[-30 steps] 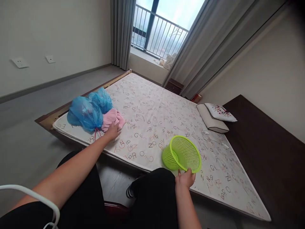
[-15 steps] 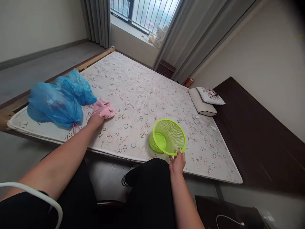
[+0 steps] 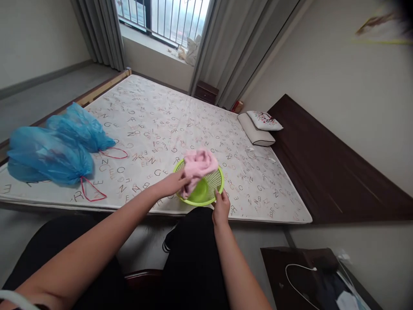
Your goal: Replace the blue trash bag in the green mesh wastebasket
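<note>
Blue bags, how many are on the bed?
2: the front blue bag at the left end of the mattress, and the rear blue bag just behind it.

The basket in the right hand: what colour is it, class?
The basket is bright lime green, shown in the head view.

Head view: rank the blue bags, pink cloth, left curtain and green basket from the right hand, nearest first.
1. Green basket: rim in the right hand.
2. Pink cloth: in the left hand, at the basket's mouth.
3. Blue bags: mattress's left end.
4. Left curtain: beside the window.
</note>
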The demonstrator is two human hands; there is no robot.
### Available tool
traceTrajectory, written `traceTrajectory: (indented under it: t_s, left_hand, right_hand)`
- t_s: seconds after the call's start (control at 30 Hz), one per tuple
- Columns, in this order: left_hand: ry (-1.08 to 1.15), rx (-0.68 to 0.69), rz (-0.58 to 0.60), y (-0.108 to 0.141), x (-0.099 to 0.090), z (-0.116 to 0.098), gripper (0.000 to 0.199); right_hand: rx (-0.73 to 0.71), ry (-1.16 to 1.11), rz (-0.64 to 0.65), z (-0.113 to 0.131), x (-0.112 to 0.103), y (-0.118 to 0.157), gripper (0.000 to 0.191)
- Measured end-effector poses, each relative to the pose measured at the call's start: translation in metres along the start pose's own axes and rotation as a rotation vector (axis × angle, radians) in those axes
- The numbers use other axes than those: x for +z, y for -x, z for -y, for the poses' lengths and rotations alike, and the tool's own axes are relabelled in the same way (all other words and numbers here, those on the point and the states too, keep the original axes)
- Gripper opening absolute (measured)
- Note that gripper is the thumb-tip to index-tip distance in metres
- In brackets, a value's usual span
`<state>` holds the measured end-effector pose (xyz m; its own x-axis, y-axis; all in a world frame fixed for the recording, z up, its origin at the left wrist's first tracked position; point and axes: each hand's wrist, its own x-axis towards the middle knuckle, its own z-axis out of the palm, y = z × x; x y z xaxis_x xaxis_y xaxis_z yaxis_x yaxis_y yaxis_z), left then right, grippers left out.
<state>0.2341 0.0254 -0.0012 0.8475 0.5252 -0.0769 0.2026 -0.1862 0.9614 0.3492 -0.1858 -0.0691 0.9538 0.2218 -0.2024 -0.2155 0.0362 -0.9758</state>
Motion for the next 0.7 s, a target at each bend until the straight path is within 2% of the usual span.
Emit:
traceTrajectory:
  t_s: [0.07,0.1,0.17,0.2,0.23,0.3,0.33,0.4,0.43,0.47,0.5,0.53,0.6,0.63,0.7]
  left_hand:
    - [-0.118,0.063,0.017,0.011,0.003,0.004,0.05]
    - [-0.184,0.089,-0.053,0.016,0.001,0.012,0.049]
    - [-0.265,0.093,-0.284,0.029,-0.004,0.039,0.053]
    - [-0.274,0.07,-0.368,0.035,-0.006,0.055,0.062]
    - [-0.248,0.013,-0.394,0.041,-0.008,0.072,0.074]
    - [-0.14,-0.123,-0.325,0.05,-0.009,0.1,0.094]
    - [-0.101,-0.141,-0.254,0.054,-0.008,0.109,0.101]
    - [-0.086,-0.052,-0.084,0.058,-0.005,0.118,0.103]
    - [-0.101,0.031,-0.003,0.058,-0.003,0.119,0.099]
    - [-0.114,0.11,0.064,0.057,-0.002,0.118,0.093]
    - [-0.119,0.168,0.105,0.056,0.0,0.116,0.085]
    - [-0.121,0.207,0.126,0.054,0.001,0.114,0.077]
    - [-0.138,0.251,0.122,0.051,0.001,0.112,0.067]
    - [-0.159,0.269,0.117,0.049,0.001,0.111,0.065]
    - [-0.226,0.302,0.131,0.047,-0.003,0.108,0.061]
  right_hand:
    - [0.027,0.019,0.025,-0.001,0.0,0.004,0.053]
    - [0.045,0.031,0.04,-0.001,-0.002,0.005,0.053]
    - [0.082,0.066,0.085,-0.003,-0.007,0.005,0.052]
    - [0.094,0.099,0.11,-0.004,-0.01,0.004,0.053]
    - [0.096,0.155,0.124,-0.003,-0.014,0.004,0.054]
    - [0.018,0.359,0.092,0.002,-0.02,0.002,0.055]
    - [-0.088,0.496,0.056,0.008,-0.021,0.0,0.056]
    - [-0.407,0.786,0.024,0.022,-0.014,-0.005,0.053]
    - [-0.577,0.921,0.087,0.028,-0.006,-0.009,0.048]
    - [-0.716,1.047,0.229,0.034,0.004,-0.014,0.042]
    - [-0.805,1.166,0.435,0.037,0.017,-0.02,0.036]
    - [-0.843,1.276,0.675,0.037,0.03,-0.027,0.03]
    - [-0.821,1.448,1.117,0.028,0.056,-0.042,0.027]
    - [-0.796,1.517,1.26,0.021,0.067,-0.05,0.03]
    - [-0.745,1.615,1.399,0.001,0.084,-0.065,0.04]
